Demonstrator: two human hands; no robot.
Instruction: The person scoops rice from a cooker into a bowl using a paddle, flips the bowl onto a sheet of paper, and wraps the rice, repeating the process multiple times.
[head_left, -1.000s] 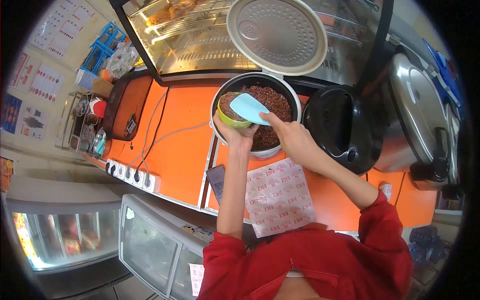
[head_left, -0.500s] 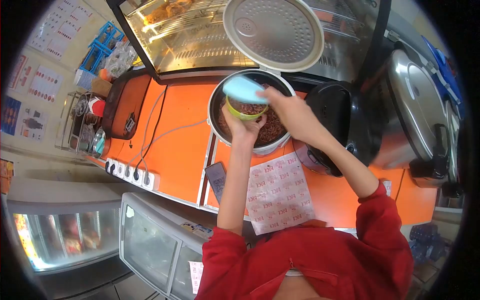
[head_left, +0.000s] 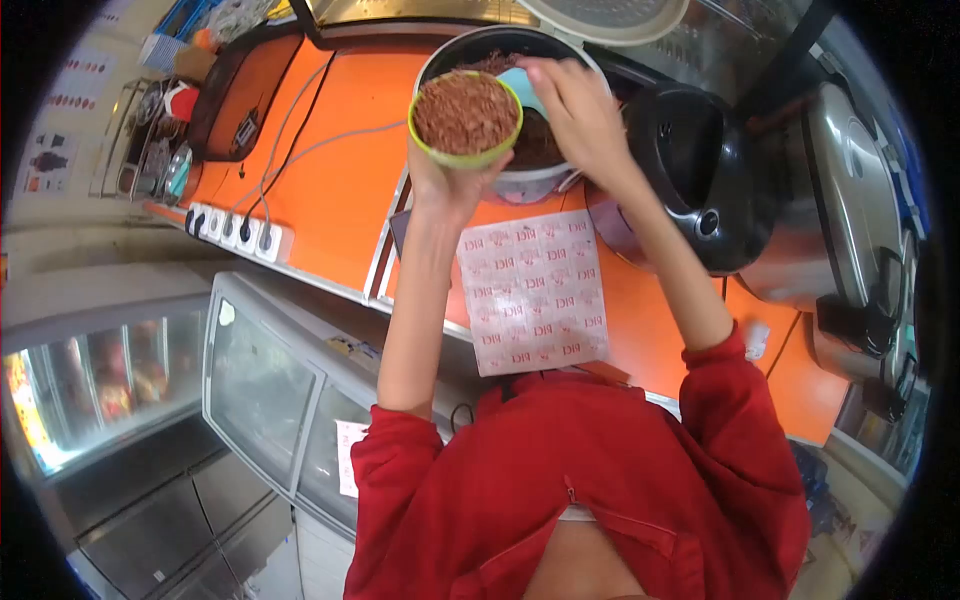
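Note:
My left hand [head_left: 445, 188] is closed around a lime-green bowl [head_left: 462, 158], heaped with reddish-brown rice [head_left: 465, 112]. The bowl is held above the left front edge of an open rice cooker [head_left: 530, 184]. A light-blue rice paddle [head_left: 520, 90] is gripped in my right hand [head_left: 580, 118]; its blade is over the cooker's opening, beside the bowl. More dark rice lies inside the pot, partly hidden by my hands. In front of the cooker, a printed sheet of paper [head_left: 535, 295] lies flat on the orange counter [head_left: 335, 215].
A black rice cooker [head_left: 690, 180] stands close by my right forearm, with a large silver cooker [head_left: 835, 200] beyond it. A power strip [head_left: 240, 232] with cables lies along the counter's left edge. Part of a phone [head_left: 400, 228] shows behind my left wrist.
The bowl has come up and toward me, its rice now heaped to the rim. The paddle has moved from above the bowl to its right. The camera view has tilted down.

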